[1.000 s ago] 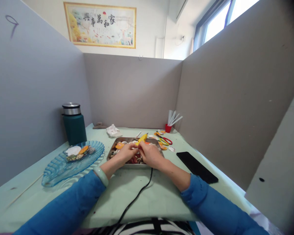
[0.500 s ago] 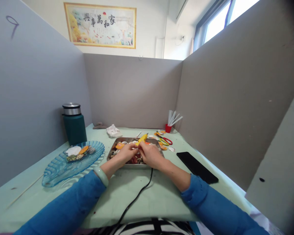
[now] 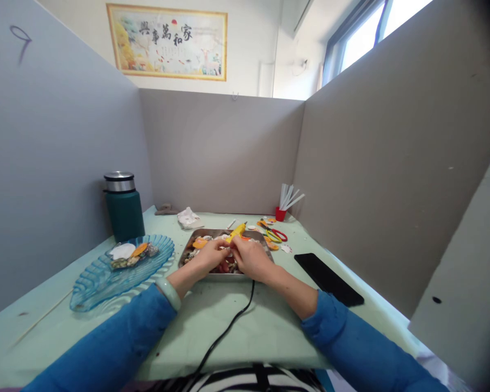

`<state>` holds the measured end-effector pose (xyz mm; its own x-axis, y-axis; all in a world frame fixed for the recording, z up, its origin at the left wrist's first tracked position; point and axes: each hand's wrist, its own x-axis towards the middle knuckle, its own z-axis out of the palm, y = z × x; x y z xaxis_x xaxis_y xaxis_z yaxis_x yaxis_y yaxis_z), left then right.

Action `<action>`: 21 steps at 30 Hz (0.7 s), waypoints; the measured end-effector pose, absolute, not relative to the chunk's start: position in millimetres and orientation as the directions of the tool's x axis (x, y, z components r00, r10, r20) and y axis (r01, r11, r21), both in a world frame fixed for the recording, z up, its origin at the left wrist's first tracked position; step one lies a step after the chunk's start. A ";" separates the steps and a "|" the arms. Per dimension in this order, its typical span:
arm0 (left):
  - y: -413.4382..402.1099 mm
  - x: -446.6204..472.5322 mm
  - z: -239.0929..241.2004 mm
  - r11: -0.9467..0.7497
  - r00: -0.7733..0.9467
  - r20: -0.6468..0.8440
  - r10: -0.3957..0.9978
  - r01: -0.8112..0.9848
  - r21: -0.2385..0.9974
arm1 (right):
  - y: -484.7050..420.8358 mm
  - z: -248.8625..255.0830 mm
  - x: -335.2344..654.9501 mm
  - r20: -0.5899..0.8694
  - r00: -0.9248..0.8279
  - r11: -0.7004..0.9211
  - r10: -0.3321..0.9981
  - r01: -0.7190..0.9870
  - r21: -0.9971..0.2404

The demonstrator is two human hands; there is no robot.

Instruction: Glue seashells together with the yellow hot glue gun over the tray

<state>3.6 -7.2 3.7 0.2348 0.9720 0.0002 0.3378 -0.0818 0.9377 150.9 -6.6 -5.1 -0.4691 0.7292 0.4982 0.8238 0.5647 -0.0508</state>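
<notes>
My left hand (image 3: 211, 256) and my right hand (image 3: 250, 256) meet over a metal tray (image 3: 224, 277) of shells and small pieces. The fingers of both are pinched together, tip to tip; whatever lies between them is too small or too hidden to name. Just behind the fingertips, a yellow hot glue gun (image 3: 237, 231) rests on the tray with its nozzle pointing up and away. Its lower part is covered by my hands. A black cord (image 3: 228, 325) runs from under my right hand toward the table's front edge.
On the left, a blue shell-shaped plate (image 3: 106, 291) bears shells, near a green bottle (image 3: 124, 215) and a thin stick (image 3: 41, 320). To the right lie scissors (image 3: 278, 235) and a black phone-like slab (image 3: 329, 279). Glue sticks (image 3: 286, 196) stand in a red cup (image 3: 280, 214). Partitions enclose the table.
</notes>
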 end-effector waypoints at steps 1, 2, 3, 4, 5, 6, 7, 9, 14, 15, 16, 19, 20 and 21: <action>-7.4 3.8 3.8 -0.083 0.236 0.001 0.972 0.335 0.938 | -6.7 -5.0 150.8 0.501 -0.469 0.565 0.727 0.823 -0.050; -7.6 3.9 3.9 -0.086 0.239 0.004 0.971 0.332 0.939 | -6.7 -5.0 150.7 0.503 -0.470 0.568 0.725 0.822 -0.050; -7.8 4.0 4.2 -0.088 0.239 0.008 0.971 0.328 0.941 | -6.8 -4.9 150.7 0.504 -0.471 0.569 0.724 0.820 -0.051; -8.1 4.1 4.4 -0.088 0.238 0.009 0.971 0.325 0.942 | -6.8 -4.9 150.6 0.503 -0.472 0.571 0.724 0.819 -0.053; -8.3 4.1 4.7 -0.084 0.236 0.006 0.972 0.324 0.942 | -6.8 -4.9 150.6 0.501 -0.472 0.572 0.725 0.819 -0.056; -8.4 4.1 4.9 -0.079 0.232 0.001 0.973 0.323 0.943 | -6.8 -4.9 150.6 0.498 -0.472 0.571 0.727 0.819 -0.058; -8.4 4.0 4.9 -0.070 0.229 -0.006 0.973 0.326 0.943 | -6.7 -5.0 150.6 0.495 -0.472 0.570 0.730 0.819 -0.060; -8.0 3.6 4.5 -0.060 0.226 -0.018 0.974 0.333 0.941 | -6.6 -5.4 150.5 0.489 -0.470 0.567 0.735 0.821 -0.063; -5.9 2.2 1.9 -0.083 0.241 0.003 0.971 0.322 0.943 | -6.3 -6.3 150.4 0.480 -0.461 0.559 0.746 0.826 -0.076; -5.8 2.1 1.6 -0.085 0.244 0.006 0.970 0.317 0.945 | -6.4 -6.2 150.3 0.482 -0.461 0.560 0.745 0.825 -0.076; -5.9 2.0 1.6 -0.087 0.246 0.008 0.969 0.311 0.946 | -6.6 -6.0 150.3 0.484 -0.462 0.561 0.743 0.824 -0.075; -7.1 2.3 2.6 -0.089 0.243 0.013 0.970 0.303 0.949 | -7.9 -4.4 149.9 0.492 -0.463 0.562 0.737 0.824 -0.068; -7.5 2.4 3.1 -0.088 0.242 0.013 0.970 0.302 0.949 | -8.3 -3.8 149.8 0.494 -0.462 0.562 0.736 0.825 -0.066; -7.9 2.6 3.6 -0.086 0.241 0.012 0.970 0.301 0.950 | -8.7 -3.3 149.8 0.495 -0.463 0.562 0.736 0.825 -0.065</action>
